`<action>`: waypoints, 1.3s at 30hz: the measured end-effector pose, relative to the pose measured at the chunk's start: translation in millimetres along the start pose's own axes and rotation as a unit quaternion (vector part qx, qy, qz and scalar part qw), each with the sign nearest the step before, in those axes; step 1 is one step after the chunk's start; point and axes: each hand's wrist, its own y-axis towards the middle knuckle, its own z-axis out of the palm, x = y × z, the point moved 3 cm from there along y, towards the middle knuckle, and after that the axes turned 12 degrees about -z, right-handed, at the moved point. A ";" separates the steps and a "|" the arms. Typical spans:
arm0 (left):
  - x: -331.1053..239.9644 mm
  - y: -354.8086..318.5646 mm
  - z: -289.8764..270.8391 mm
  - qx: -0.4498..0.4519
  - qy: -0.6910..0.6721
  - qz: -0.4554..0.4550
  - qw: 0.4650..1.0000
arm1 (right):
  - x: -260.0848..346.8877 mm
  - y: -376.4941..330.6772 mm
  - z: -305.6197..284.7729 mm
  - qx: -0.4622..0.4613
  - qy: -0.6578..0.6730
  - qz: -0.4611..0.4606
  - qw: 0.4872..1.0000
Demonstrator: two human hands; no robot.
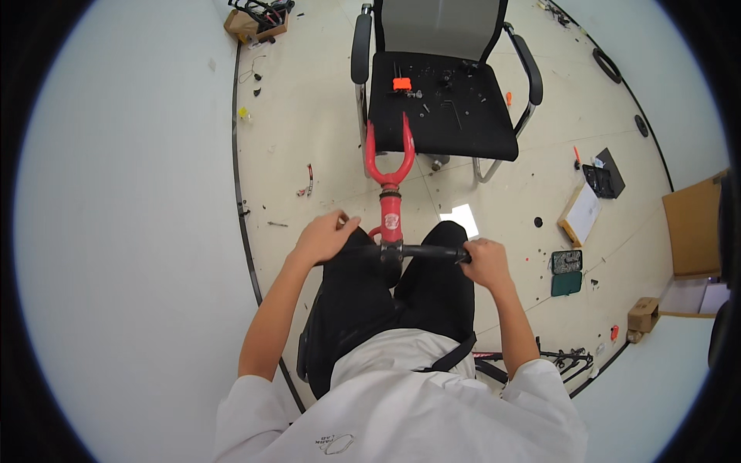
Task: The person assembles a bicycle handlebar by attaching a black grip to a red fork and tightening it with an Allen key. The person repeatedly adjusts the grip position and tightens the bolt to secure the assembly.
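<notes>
A small bike's red fork (391, 166) points away from me, its two prongs reaching the front of the chair seat. Its red head tube (391, 217) joins a black handlebar (432, 252) lying across my thighs. My right hand (486, 262) is closed around the bar's right end. My left hand (326, 238) is above my left knee, beside the bar's left part, with curled fingers. Whatever those fingers may hold is too small to make out. Part of the bar's left end is hidden by my left hand and wrist.
A black office chair (432, 116) faces me, with an orange-and-black part (402, 83), hex keys and screws on its seat. To the right lie a green bit case (566, 283), a white-topped box (580, 214) and a black tool case (599, 181). A wall (139, 231) rises on the left.
</notes>
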 end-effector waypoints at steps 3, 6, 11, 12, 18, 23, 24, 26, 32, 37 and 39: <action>22.7 -26.6 25.5 -0.061 0.114 -0.026 0.991 | -1.2 2.3 -7.5 -0.024 0.006 0.002 1.000; 20.7 -35.2 46.6 -0.180 0.076 -0.003 0.981 | -1.7 2.0 -17.3 -0.045 -0.022 -0.006 0.999; 14.4 -42.7 63.3 -0.196 0.055 -0.006 0.979 | -4.9 -0.9 -32.6 -0.067 -0.044 0.016 0.997; 15.1 -42.0 66.3 -0.205 0.039 0.003 0.978 | -4.5 -0.1 -36.8 -0.069 -0.050 0.017 0.996; 19.3 -41.1 80.6 -0.218 0.000 0.024 0.976 | -2.4 -2.9 -44.9 -0.058 -0.060 0.031 0.996; -6.7 -61.1 51.8 -0.229 0.130 0.038 0.964 | -16.7 -25.8 4.6 -0.008 0.027 0.112 0.993; -12.1 -64.1 44.4 -0.236 0.154 0.052 0.958 | -17.2 -32.1 24.8 0.000 0.053 0.122 0.991; -17.6 -66.8 31.8 -0.254 0.200 0.077 0.943 | -11.8 -41.7 53.6 0.017 0.090 0.134 0.987; 13.4 -64.1 21.0 -0.283 0.165 0.042 0.944 | 17.3 -26.5 44.6 0.035 0.106 0.121 0.986; 68.9 -55.8 66.0 -0.227 0.001 -0.050 0.973 | 37.8 13.8 -35.1 0.000 -0.019 0.013 1.000; 69.0 -56.8 87.7 -0.240 -0.040 -0.040 0.969 | 32.7 20.0 -43.4 -0.003 -0.044 -0.002 0.999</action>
